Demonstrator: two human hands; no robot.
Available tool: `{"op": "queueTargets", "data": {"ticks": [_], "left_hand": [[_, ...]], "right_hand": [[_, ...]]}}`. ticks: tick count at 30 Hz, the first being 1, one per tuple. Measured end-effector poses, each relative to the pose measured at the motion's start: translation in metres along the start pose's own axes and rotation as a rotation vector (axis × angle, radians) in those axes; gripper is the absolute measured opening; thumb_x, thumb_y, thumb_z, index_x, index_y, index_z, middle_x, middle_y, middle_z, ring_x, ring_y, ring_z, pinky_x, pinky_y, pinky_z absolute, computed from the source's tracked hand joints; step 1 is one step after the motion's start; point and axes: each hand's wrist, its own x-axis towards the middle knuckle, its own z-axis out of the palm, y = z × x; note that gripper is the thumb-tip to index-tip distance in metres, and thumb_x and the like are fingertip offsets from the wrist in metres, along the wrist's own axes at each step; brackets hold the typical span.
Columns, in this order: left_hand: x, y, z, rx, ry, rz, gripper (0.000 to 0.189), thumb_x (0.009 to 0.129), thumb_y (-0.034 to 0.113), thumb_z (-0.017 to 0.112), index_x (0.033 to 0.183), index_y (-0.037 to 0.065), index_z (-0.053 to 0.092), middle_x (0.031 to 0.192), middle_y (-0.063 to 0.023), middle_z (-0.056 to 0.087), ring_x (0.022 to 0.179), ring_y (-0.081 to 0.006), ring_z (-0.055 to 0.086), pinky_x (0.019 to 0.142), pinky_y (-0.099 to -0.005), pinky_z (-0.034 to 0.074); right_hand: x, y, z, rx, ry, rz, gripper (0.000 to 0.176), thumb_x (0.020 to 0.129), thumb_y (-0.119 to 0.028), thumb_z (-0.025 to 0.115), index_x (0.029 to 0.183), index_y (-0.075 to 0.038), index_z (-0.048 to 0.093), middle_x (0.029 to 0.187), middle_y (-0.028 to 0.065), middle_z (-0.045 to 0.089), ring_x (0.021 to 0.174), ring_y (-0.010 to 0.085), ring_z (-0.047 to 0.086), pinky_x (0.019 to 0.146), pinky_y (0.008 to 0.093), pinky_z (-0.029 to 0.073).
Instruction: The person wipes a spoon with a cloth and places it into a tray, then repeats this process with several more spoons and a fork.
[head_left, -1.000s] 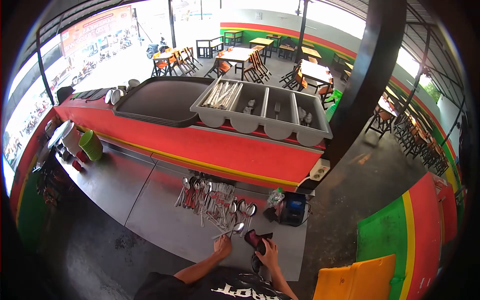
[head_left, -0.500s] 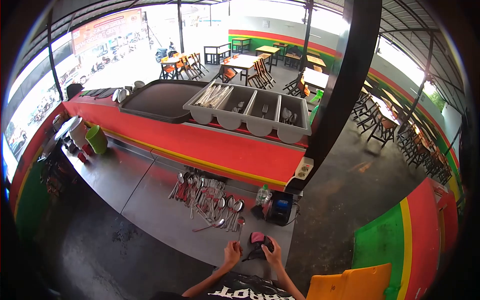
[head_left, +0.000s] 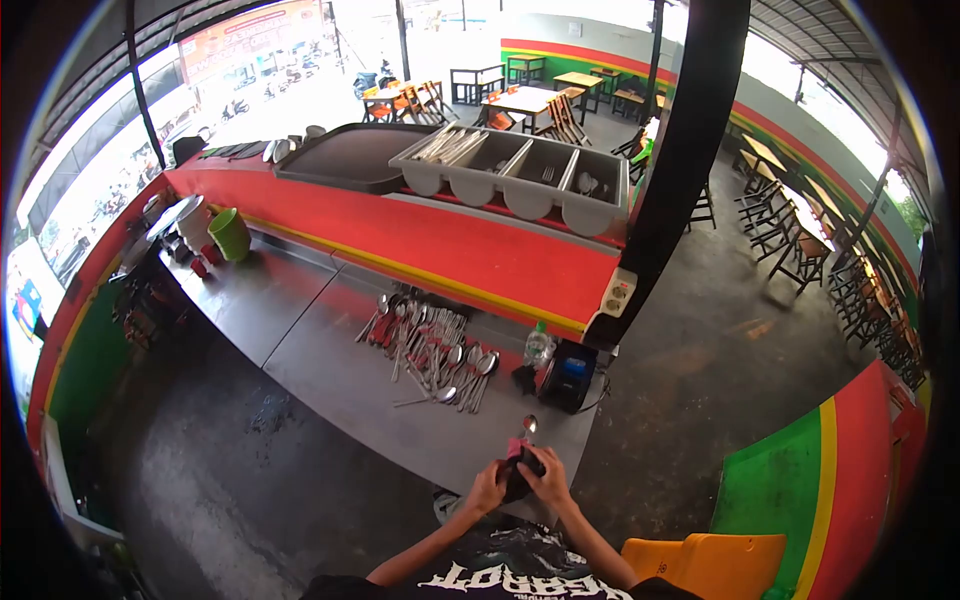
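Note:
A spoon (head_left: 530,425) points away from me, its bowl showing beyond a black and pink cloth (head_left: 516,449). My left hand (head_left: 487,488) is closed at the near end of the spoon, whose handle is hidden by the cloth and fingers. Wrapped round the cloth, my right hand (head_left: 547,477) presses it against the spoon. Both hands are close together over the front edge of the metal counter (head_left: 330,370). Farther in lies a loose pile of spoons and forks (head_left: 425,340), with one spoon (head_left: 440,396) lying crosswise at its near side.
A clear bottle (head_left: 539,346) and a black device (head_left: 570,377) stand right of the pile. On the red ledge above are a grey cutlery tray (head_left: 540,195) and dark trays (head_left: 340,160). A green cup (head_left: 230,236) is far left; an orange chair (head_left: 710,565) stands close right.
My hands have come together, and the cloth now wraps the spoon's handle. Before, the left hand held the spoon apart from the cloth in my right hand. The view has shifted.

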Motion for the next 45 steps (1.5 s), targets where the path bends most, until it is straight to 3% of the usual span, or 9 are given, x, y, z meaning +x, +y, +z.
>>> {"op": "queueTargets", "data": {"ticks": [3, 12, 16, 22, 26, 30, 33, 36, 45], "left_hand": [[-0.014, 0.005, 0.001, -0.107, -0.105, 0.020, 0.018, 0.092, 0.011, 0.058, 0.106, 0.000, 0.057, 0.092, -0.0241, 0.066, 0.090, -0.0435, 0.064, 0.073, -0.0449, 0.051], [-0.029, 0.033, 0.006, -0.219, -0.323, -0.154, 0.019, 0.096, 0.015, 0.057, 0.105, -0.002, 0.055, 0.081, -0.0136, 0.068, 0.068, -0.0170, 0.065, 0.060, -0.0319, 0.049], [-0.038, 0.031, 0.004, -0.238, -0.352, -0.049, 0.021, 0.098, 0.018, 0.055, 0.106, -0.001, 0.057, 0.079, -0.0083, 0.067, 0.065, -0.0119, 0.061, 0.059, -0.0281, 0.047], [-0.047, 0.032, 0.001, -0.444, -0.332, -0.172, 0.024, 0.101, 0.022, 0.052, 0.107, -0.001, 0.058, 0.078, -0.0025, 0.064, 0.063, -0.0079, 0.054, 0.058, -0.0236, 0.044], [-0.041, 0.035, 0.000, -0.549, -0.198, -0.230, 0.024, 0.101, 0.022, 0.052, 0.106, -0.001, 0.058, 0.078, -0.0020, 0.062, 0.063, -0.0074, 0.053, 0.058, -0.0231, 0.043], [-0.032, 0.033, -0.001, -0.576, -0.175, -0.210, 0.022, 0.101, 0.022, 0.052, 0.105, 0.001, 0.058, 0.076, -0.0015, 0.060, 0.064, -0.0067, 0.052, 0.058, -0.0234, 0.042], [-0.028, 0.046, -0.007, -0.406, -0.262, -0.206, 0.020, 0.101, 0.018, 0.053, 0.108, 0.001, 0.056, 0.081, -0.0020, 0.060, 0.070, -0.0071, 0.054, 0.066, -0.0241, 0.045], [-0.031, 0.032, 0.004, -0.313, -0.248, -0.069, 0.015, 0.099, 0.013, 0.054, 0.108, 0.001, 0.056, 0.085, -0.0030, 0.060, 0.075, -0.0075, 0.055, 0.069, -0.0253, 0.046], [-0.065, 0.024, 0.004, -0.202, -0.275, -0.093, 0.014, 0.095, 0.009, 0.055, 0.107, 0.002, 0.054, 0.083, -0.0092, 0.063, 0.075, -0.0149, 0.064, 0.068, -0.0308, 0.049]], "right_hand": [[-0.004, 0.005, -0.003, -0.074, 0.069, 0.047, 0.040, 0.077, -0.018, 0.075, 0.112, -0.001, 0.065, 0.098, 0.0167, 0.063, 0.090, 0.0326, 0.062, 0.082, 0.0373, 0.049], [-0.006, 0.029, -0.013, -0.113, 0.306, 0.198, 0.036, 0.074, -0.015, 0.074, 0.106, -0.002, 0.066, 0.097, 0.0167, 0.063, 0.091, 0.0328, 0.063, 0.083, 0.0384, 0.049], [-0.008, 0.058, -0.026, -0.150, 0.482, 0.284, 0.037, 0.075, -0.016, 0.074, 0.108, -0.002, 0.066, 0.097, 0.0169, 0.061, 0.094, 0.0340, 0.061, 0.084, 0.0407, 0.049], [-0.027, 0.089, -0.059, 0.159, 0.662, 0.528, 0.035, 0.081, -0.019, 0.072, 0.108, 0.002, 0.064, 0.094, 0.0098, 0.065, 0.086, 0.0200, 0.062, 0.077, 0.0340, 0.049], [-0.043, 0.085, -0.071, 0.565, 0.519, 0.592, 0.029, 0.088, -0.021, 0.070, 0.106, 0.002, 0.065, 0.093, 0.0011, 0.065, 0.085, 0.0080, 0.061, 0.074, 0.0238, 0.048], [-0.054, 0.082, -0.058, 0.771, 0.261, 0.503, 0.042, 0.092, -0.021, 0.069, 0.120, 0.009, 0.058, 0.104, 0.0045, 0.065, 0.094, 0.0089, 0.059, 0.081, 0.0240, 0.048], [-0.051, 0.029, -0.049, 0.625, -0.006, 0.645, 0.045, 0.092, -0.019, 0.068, 0.127, 0.006, 0.055, 0.111, 0.0048, 0.065, 0.098, 0.0091, 0.059, 0.085, 0.0247, 0.048], [-0.054, 0.029, -0.025, 0.880, -0.267, 0.505, 0.044, 0.091, -0.021, 0.070, 0.125, 0.003, 0.058, 0.108, 0.0033, 0.065, 0.096, 0.0088, 0.059, 0.084, 0.0256, 0.049], [-0.077, 0.022, -0.004, 0.881, -0.161, 0.691, 0.025, 0.090, -0.020, 0.070, 0.109, -0.005, 0.065, 0.094, 0.0016, 0.066, 0.082, 0.0108, 0.064, 0.073, 0.0274, 0.053]]}}
